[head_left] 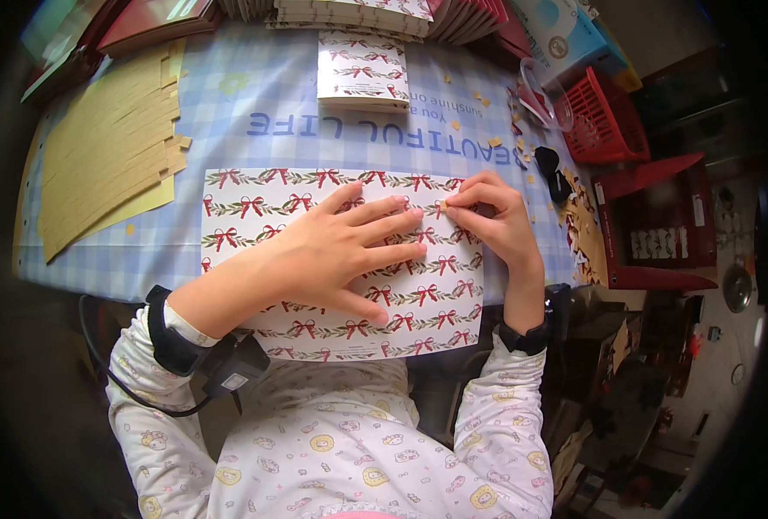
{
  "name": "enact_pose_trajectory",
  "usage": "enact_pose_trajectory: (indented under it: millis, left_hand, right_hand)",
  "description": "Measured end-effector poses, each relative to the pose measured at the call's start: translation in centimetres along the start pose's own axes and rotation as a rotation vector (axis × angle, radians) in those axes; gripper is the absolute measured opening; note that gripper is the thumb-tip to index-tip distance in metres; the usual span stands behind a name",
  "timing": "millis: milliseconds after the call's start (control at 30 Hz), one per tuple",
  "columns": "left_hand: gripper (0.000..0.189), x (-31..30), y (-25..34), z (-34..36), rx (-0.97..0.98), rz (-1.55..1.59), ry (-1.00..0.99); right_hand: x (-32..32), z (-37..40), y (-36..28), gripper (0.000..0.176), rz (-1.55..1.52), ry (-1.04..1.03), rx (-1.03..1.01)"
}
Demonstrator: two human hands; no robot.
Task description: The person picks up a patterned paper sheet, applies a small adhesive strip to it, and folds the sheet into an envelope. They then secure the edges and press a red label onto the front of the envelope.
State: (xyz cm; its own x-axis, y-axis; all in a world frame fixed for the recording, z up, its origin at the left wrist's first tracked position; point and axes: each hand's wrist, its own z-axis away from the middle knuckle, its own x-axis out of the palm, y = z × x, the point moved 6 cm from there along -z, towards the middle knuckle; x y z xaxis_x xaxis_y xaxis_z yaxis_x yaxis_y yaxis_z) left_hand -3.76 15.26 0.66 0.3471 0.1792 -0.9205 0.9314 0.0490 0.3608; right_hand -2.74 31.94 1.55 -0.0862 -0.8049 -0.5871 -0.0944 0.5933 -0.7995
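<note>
A white sheet of paper (419,333) printed with rows of red bows and green garlands lies on the table in front of me. My left hand (341,246) rests flat on its middle, fingers spread, holding nothing. Over the sheet's upper right part, my right hand (496,216) is closed in a pinch. Between thumb and fingertips shows a small tan piece of paper (443,206), right at the printed surface. Beyond the sheet stands a stack of folded pieces (362,73) in the same bow pattern.
Tan strip sheets (107,147) lie at the left on the checked tablecloth (254,95). To the right are a red basket (604,117), a black object (553,173), an opened red box (656,221) and scattered tan scraps (585,229). More patterned stacks (349,13) line the back.
</note>
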Motion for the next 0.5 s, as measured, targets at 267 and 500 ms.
enact_pose_trajectory:
  millis: [267,500]
  left_hand:
    - [0.070,-0.08,0.01,0.02,0.007,-0.006,0.011]
    - [0.071,-0.16,0.06,-0.02,0.012,-0.001,0.017]
  right_hand:
    - [0.07,0.07,-0.14,0.013,0.005,-0.020,0.016]
    - [-0.04,0.63,-0.75,0.026,0.057,-0.035,-0.115]
